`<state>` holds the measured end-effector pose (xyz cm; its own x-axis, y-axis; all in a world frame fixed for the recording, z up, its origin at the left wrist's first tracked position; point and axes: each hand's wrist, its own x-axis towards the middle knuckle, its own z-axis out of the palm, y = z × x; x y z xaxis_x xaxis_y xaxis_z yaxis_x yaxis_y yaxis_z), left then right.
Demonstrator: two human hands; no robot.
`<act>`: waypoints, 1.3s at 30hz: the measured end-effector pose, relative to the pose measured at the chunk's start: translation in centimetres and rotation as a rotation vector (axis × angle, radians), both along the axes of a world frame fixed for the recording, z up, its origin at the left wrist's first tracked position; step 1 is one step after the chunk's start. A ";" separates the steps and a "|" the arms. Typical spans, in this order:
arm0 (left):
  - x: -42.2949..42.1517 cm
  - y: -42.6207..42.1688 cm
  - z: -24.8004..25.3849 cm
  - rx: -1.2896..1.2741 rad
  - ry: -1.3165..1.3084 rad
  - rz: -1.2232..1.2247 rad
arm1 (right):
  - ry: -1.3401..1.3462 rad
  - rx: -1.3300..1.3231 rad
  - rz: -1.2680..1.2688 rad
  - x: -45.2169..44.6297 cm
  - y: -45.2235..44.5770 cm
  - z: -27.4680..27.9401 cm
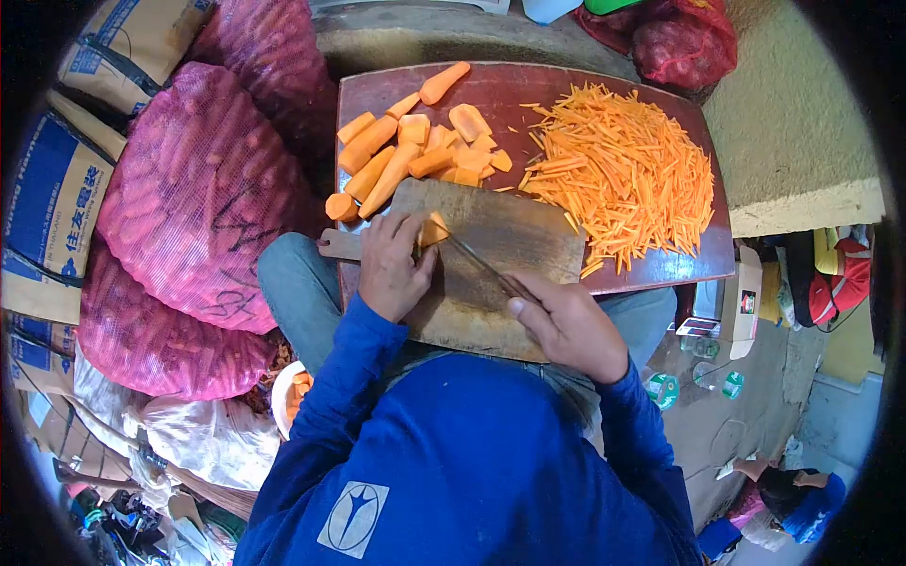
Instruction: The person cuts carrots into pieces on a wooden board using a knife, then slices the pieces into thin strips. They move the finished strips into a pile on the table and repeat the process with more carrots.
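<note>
My left hand is closed on a piece of carrot, pressing it onto the wooden cutting board. My right hand grips a knife by its handle, the blade reaching up and left to the carrot piece. Whether the edge is cutting into it I cannot tell. Behind the board, at the left, lie several peeled carrots and carrot chunks. A big heap of carrot sticks spreads over the right side of the dark red table.
Pink mesh sacks and cardboard boxes stack up at the left. A white bucket holding carrot pieces stands by my left leg. A red net bag sits at the back right. Another person is at the lower right.
</note>
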<state>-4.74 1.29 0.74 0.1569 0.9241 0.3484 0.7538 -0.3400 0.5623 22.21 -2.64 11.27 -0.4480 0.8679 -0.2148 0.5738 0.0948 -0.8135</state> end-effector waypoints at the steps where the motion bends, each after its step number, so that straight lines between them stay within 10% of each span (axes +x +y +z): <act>1: 0.0 -0.2 0.2 -0.006 0.001 0.010 | -0.005 0.000 0.001 -0.2 0.3 -0.5; 39: 5.8 -1.4 -1.3 0.111 0.099 -0.407 | -0.069 0.165 -0.181 1.3 -7.3 -1.3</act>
<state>1.08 -0.11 -0.54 0.5385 0.7379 0.4069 0.5945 -0.6749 0.4371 23.47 -9.89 9.98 -0.2714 0.9585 -0.0877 0.6469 0.1142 -0.7540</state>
